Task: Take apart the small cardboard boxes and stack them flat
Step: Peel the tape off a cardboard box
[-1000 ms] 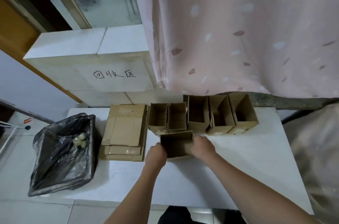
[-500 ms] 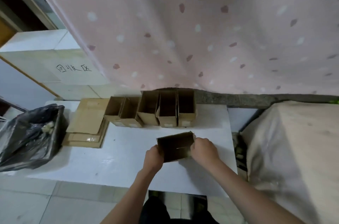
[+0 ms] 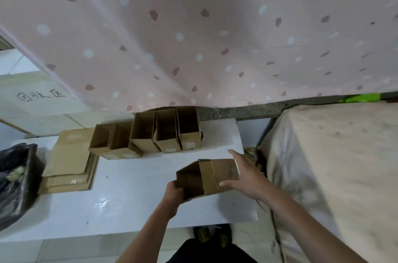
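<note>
A small brown cardboard box [image 3: 212, 177] is held above the white table [image 3: 133, 202], tilted, its open end facing down-left. My left hand [image 3: 173, 195] grips its lower left corner. My right hand [image 3: 243, 173] lies with spread, straight fingers against the box's right side, thumb on its near face. Several open boxes [image 3: 148, 133] stand in a row at the back of the table. A stack of flattened boxes [image 3: 69, 161] lies at the left.
A black rubbish bag [image 3: 15, 183] sits at the table's left end. A pink patterned curtain [image 3: 193, 36] hangs behind the boxes. A cloth-covered block [image 3: 336, 168] stands close on the right. My shoes [image 3: 212, 235] show below the table edge.
The box has been lifted and turned so that its side faces up. My right hand opened from a grip to spread fingers on its right side. The camera swung right.
</note>
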The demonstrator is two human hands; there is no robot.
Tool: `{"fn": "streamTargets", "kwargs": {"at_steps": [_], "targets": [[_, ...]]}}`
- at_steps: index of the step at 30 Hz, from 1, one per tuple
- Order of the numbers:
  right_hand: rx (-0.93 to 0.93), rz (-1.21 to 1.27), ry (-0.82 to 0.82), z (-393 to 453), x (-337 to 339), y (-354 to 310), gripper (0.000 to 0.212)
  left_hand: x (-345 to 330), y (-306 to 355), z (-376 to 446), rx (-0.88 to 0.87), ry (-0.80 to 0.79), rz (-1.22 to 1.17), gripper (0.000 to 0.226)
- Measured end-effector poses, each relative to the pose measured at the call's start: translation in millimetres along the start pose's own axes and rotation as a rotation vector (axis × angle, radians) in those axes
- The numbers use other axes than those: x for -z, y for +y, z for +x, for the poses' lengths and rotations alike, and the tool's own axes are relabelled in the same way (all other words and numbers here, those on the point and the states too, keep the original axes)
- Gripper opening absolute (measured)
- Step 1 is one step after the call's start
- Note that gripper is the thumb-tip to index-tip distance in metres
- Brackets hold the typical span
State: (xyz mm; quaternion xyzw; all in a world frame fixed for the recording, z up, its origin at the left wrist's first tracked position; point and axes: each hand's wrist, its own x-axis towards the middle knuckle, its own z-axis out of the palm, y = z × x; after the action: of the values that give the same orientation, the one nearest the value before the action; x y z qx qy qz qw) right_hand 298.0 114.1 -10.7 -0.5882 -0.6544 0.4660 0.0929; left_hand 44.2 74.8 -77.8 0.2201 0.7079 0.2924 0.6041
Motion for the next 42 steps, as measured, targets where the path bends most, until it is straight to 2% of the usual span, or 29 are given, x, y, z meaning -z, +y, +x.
{"fn": "streamTargets", "kwargs": {"at_steps": [2, 5, 7, 9, 12, 15, 20, 26, 29, 31, 33, 35, 38, 42], "targets": [[0.037, -0.142, -0.064, 0, 10, 4, 0.13, -2, 3, 0, -0.007, -0.087, -0.028, 0.029], [0.1, -0.327, -0.179, 2, 11, 4, 0.138, -3, 2, 1, 0.004, -0.153, -0.028, 0.028], [0.143, -0.39, -0.166, 4, 6, 1, 0.131, 0, 1, 1, 0.015, -0.188, -0.035, 0.025], [0.169, -0.415, -0.101, 8, -2, -3, 0.116, 5, -1, 2, 0.004, -0.199, -0.053, 0.025], [0.181, -0.495, -0.027, 18, -13, -8, 0.105, 14, 1, 10, -0.017, -0.116, -0.034, 0.032], [0.148, -0.606, -0.013, 30, -27, -7, 0.102, 20, 6, 13, -0.11, 0.005, 0.263, 0.036], [0.064, -0.699, -0.064, 45, -55, -4, 0.104, 15, 10, 9, -0.427, 0.108, 0.619, 0.042], [0.041, -0.738, -0.081, 48, -78, 4, 0.104, -5, -2, 7, -0.655, -0.055, 1.009, 0.062], [0.048, -0.715, -0.121, 46, -75, 3, 0.111, -10, -4, 11, -0.676, -0.113, 1.09, 0.067], [0.076, -0.658, -0.057, 43, -69, 2, 0.097, -10, 0, 14, -0.675, -0.132, 1.113, 0.072], [0.12, -0.618, 0.071, 39, -65, 0, 0.067, -8, 4, 18, -0.705, -0.147, 1.173, 0.08], [0.125, -0.631, 0.095, 38, -66, -5, 0.048, -9, 5, 22, -0.743, -0.182, 1.254, 0.089], [0.069, -0.626, 0.018, 41, -74, -13, 0.05, -16, -3, 28, -0.778, -0.217, 1.35, 0.098], [0.037, -0.606, 0.05, 44, -81, -13, 0.048, -15, -13, 37, -0.836, -0.21, 1.469, 0.105]]}}
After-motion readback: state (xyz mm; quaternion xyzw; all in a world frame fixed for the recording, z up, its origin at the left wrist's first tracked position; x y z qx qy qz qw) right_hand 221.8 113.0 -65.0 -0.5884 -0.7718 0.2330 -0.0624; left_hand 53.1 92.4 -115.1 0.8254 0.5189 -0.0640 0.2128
